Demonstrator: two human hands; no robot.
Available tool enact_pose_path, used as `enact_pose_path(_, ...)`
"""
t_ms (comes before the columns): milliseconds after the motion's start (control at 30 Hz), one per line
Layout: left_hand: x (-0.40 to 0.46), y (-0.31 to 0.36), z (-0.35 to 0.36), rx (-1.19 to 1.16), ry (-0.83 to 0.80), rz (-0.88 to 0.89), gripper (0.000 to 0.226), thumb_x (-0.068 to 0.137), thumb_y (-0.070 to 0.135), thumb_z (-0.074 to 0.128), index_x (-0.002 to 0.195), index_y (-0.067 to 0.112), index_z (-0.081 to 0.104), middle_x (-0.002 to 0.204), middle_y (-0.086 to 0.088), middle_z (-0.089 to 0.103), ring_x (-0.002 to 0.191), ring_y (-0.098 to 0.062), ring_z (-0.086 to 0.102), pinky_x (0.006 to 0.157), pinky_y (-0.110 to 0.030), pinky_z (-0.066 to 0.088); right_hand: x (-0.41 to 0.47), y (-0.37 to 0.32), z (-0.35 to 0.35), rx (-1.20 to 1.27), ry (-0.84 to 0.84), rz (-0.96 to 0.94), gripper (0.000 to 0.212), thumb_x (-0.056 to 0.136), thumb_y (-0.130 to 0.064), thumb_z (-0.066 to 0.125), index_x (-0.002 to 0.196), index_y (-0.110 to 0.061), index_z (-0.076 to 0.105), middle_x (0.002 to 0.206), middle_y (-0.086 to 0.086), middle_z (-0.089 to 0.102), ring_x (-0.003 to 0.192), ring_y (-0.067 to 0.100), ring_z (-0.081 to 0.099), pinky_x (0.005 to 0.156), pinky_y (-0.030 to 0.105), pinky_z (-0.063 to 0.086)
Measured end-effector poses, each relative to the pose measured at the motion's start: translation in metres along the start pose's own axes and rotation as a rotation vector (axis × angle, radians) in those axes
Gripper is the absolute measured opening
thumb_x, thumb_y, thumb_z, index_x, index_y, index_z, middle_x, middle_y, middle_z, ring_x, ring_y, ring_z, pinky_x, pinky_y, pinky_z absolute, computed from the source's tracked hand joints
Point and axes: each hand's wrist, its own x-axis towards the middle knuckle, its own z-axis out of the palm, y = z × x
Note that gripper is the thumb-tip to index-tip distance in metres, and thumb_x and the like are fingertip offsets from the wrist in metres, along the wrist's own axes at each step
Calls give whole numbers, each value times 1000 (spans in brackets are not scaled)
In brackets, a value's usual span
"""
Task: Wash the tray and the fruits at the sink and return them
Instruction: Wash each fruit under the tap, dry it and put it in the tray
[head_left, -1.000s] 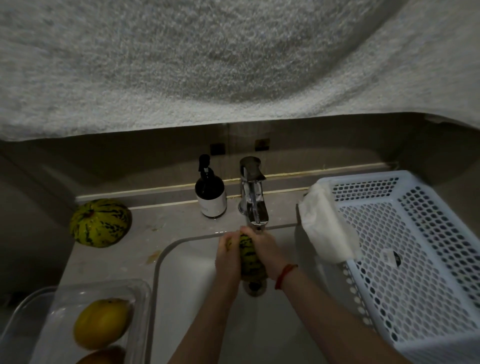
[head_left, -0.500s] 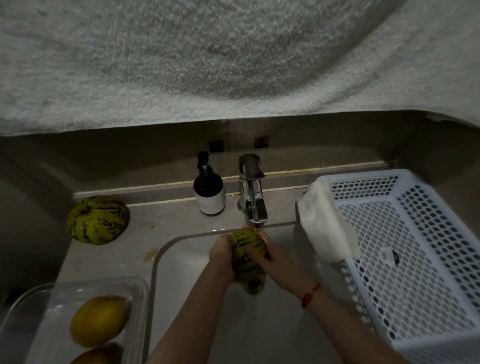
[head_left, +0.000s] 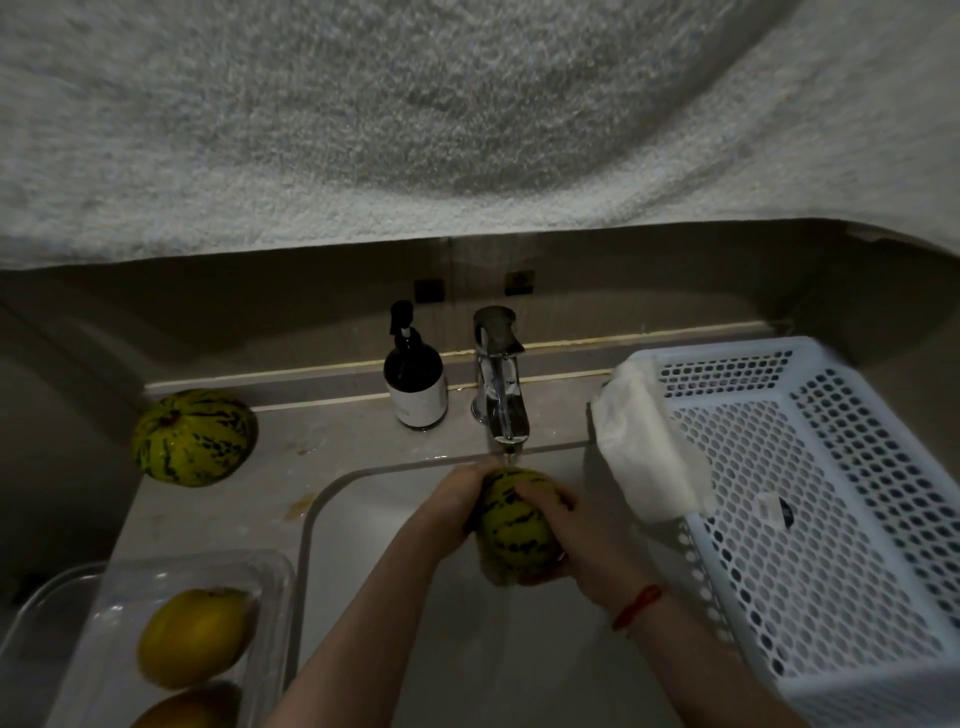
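Mid-frame, my left hand and right hand grip one striped melon under the tap; another melon seems washed, the tray at lower left holds two unwashed.

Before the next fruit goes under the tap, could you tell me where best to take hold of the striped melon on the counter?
Probably from above, fingers spread over the round sides of the striped melon. It rests alone on the counter, stem end facing up and forward, with nothing touching it.

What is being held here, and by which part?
A striped melon, under the faucet: left hand grips its left side, right hand its right side and top.
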Motion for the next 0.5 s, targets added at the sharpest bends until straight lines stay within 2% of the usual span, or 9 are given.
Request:
enact_pose_path(33,2,1,8,92,20,83,22,94,23,52,82,15,69,86,-10,70,83,-23,65,79,-33,52,1,2,-1,61,38,48,27,73,-50,69,94,-31,70,97,6,70,91,28,67,68,51,58)
enact_pose_path(100,5,2,22,252,83,201,24,96,26,51,94,10,70,99,-15,68,94,-26,64,89,-35,51,1,1,-1,134,48,124,42,75,-58,61,100,-25,69,98,10,70,90,29,67,63,43,57)
enact_pose_path(167,8,3,29,264,80,238,27,95,28,51,96,7,68,98,-14,66,94,-25,63,87,-33,50,0,-1,-3,191,46,202,54,70,-63,61,102,-19,69,99,12,70,89,29,67,62,37,54)
enact_pose_path(200,10,3,31,300,53,248,26,94,30,52,92,9,67,97,-13,65,93,-24,61,85,-31,48,1,-1,-4,212,51,236,61,63,-65,64,102,-18,69,99,13,70,91,30,66,65,39,55)
enact_pose_path(267,15,5,31,438,11,224,25,93,35,54,94,13,67,101,-12,62,98,-22,57,88,-27,40,3,2,-5,247,74,282,76,48,-67,70,104,-15,68,105,16,67,98,35,63,78,48,55)
enact_pose_path(300,17,6,31,463,14,201,25,92,36,54,92,14,66,102,-11,62,99,-22,56,90,-27,38,4,5,-5,279,76,297,78,50,-66,72,107,-14,67,110,18,65,102,37,61,86,53,52)
enact_pose_path(400,15,5,31,276,43,203,18,93,28,55,81,16,61,84,-3,61,82,-15,57,83,-29,41,4,5,-3,290,83,303,68,66,-66,67,112,-16,65,113,18,64,105,38,60,91,56,49)
enact_pose_path(467,11,-3,28,179,72,322,20,94,20,55,87,5,66,82,-8,64,75,-15,61,75,-28,47,3,1,0,247,89,283,65,66,-67,66,109,-18,66,111,17,65,103,37,62,81,50,55)
enact_pose_path(500,7,-9,25,173,81,376,19,93,19,56,88,5,68,83,-8,66,75,-16,62,72,-25,50,2,-1,2,242,79,281,64,64,-66,67,107,-19,67,111,18,65,104,36,61,70,43,57)
